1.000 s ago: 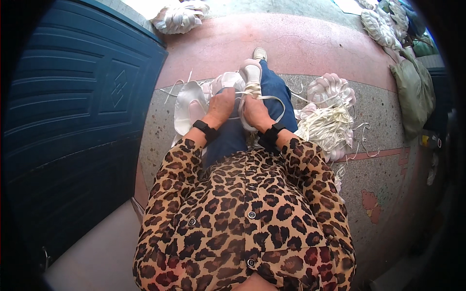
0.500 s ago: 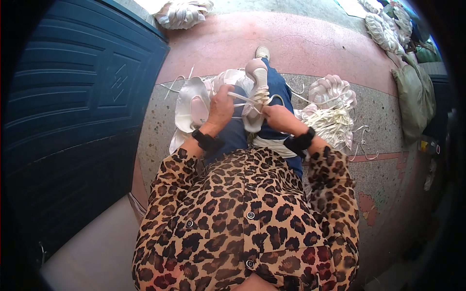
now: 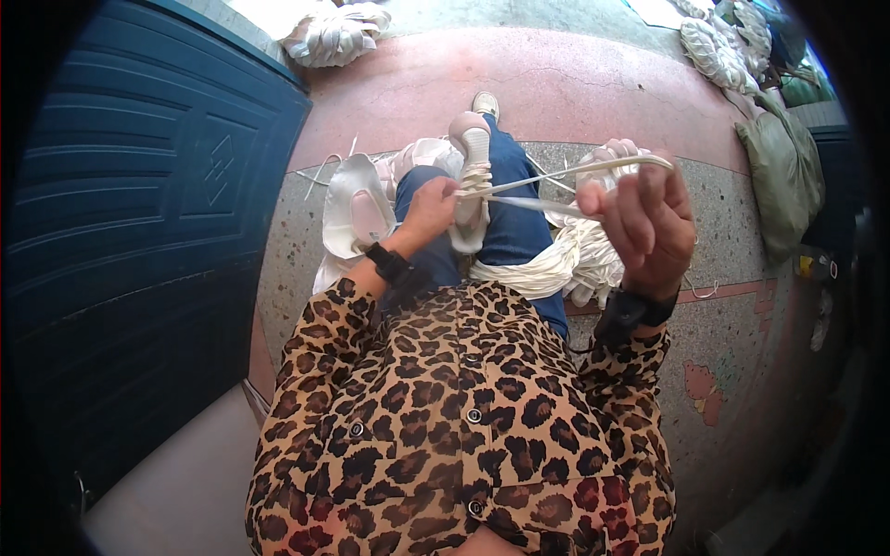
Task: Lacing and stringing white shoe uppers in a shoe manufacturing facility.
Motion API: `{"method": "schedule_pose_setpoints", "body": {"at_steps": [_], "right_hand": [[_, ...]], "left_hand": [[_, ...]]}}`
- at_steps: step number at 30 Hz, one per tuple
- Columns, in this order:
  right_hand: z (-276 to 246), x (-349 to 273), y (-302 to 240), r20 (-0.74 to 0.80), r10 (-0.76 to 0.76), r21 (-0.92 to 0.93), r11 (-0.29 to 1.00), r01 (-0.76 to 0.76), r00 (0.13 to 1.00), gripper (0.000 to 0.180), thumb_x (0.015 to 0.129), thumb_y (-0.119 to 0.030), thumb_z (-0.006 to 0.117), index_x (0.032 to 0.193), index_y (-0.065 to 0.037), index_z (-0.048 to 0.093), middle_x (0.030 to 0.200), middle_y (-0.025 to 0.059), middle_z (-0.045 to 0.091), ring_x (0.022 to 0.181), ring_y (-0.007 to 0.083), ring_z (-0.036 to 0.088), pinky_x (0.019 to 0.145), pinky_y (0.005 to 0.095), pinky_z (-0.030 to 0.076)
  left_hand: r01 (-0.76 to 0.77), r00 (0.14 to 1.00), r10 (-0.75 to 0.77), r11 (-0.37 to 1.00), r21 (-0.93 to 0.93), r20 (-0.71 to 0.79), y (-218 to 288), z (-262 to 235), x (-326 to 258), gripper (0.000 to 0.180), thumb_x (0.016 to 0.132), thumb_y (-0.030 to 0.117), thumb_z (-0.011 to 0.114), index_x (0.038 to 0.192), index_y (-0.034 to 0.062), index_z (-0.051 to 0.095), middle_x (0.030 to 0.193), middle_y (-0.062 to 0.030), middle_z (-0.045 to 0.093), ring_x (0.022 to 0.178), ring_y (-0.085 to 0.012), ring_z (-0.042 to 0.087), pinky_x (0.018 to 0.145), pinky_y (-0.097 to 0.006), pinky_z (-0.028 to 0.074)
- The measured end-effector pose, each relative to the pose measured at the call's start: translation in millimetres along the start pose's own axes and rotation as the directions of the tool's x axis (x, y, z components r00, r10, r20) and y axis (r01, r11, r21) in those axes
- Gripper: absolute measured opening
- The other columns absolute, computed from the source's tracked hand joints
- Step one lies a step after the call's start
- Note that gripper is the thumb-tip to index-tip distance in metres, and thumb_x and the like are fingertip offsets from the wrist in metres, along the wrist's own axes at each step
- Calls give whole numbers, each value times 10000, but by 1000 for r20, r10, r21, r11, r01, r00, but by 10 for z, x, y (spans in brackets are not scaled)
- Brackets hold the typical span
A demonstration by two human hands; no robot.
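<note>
Lace pulled tight across a pale shoe on the lap

The shoe (image 3: 471,185) lies on the knee, pinned by the left hand (image 3: 428,206), closed around it so it can't slide. The right hand (image 3: 642,222) is lifted, fingers curled on the lace (image 3: 556,176), drawing it taut. More shoes (image 3: 357,199) lie beside the leg, near the blue door (image 3: 139,232).

No labels, signs or screens are shown. 1 olive-green sack (image 3: 786,176) is seen slumped on the floor at the right edge. 1 small yellow package (image 3: 808,267) is found just below it; its shape cannot be determined at this size.
</note>
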State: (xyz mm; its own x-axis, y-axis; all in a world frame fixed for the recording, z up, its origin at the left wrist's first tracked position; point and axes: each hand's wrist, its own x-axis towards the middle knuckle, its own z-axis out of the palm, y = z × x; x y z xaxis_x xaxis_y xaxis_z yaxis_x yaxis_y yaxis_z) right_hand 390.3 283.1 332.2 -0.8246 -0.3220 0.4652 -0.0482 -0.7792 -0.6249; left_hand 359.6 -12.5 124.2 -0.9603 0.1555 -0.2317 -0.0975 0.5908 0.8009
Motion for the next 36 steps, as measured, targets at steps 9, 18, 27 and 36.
{"method": "schedule_pose_setpoints", "body": {"at_steps": [9, 18, 27, 36], "right_hand": [[319, 228, 85, 71, 25, 52, 998, -29, 997, 232, 1071, -186, 461, 1190, -24, 576, 649, -31, 486, 586, 53, 518, 871, 333, 537], [70, 358, 24, 40, 133, -254, 960, -119, 990, 232, 1078, -169, 413, 1125, -13, 577, 725, -2, 548, 684, 108, 564, 977, 407, 451], [-2021, -569, 67, -861, 81, 163, 979, 123, 502, 197, 975, -180, 489, 851, -65, 589, 902, 93, 664, 903, 228, 638, 905, 390, 501], [-1268, -916, 1506, -531, 334, -627, 463, -626, 779, 228, 936, -145, 602, 1096, -7, 690, 817, 93, 666, 710, 213, 633, 682, 309, 507]], "left_hand": [[-71, 945, 112, 988, -140, 309, 852, -410, 182, 332, 913, 224, 672, 1167, 11, 700, 1008, -128, 734, 944, -204, 677, 831, -325, 524], [-122, 571, 157, 987, -106, 806, 1153, -393, 355, 258, 873, 160, 726, 1118, 81, 744, 984, -38, 730, 915, -136, 644, 860, -272, 489], [143, 841, -538, 113, -983, 60, 49, -2034, 862, 153, 1003, 81, 510, 1080, -36, 571, 1021, -147, 632, 954, -287, 605, 723, -358, 527], [245, 917, -382, 768, -591, -117, -189, -1703, 338, 205, 1017, 273, 559, 1114, 94, 573, 754, 15, 494, 587, -88, 453, 439, -233, 354]]}}
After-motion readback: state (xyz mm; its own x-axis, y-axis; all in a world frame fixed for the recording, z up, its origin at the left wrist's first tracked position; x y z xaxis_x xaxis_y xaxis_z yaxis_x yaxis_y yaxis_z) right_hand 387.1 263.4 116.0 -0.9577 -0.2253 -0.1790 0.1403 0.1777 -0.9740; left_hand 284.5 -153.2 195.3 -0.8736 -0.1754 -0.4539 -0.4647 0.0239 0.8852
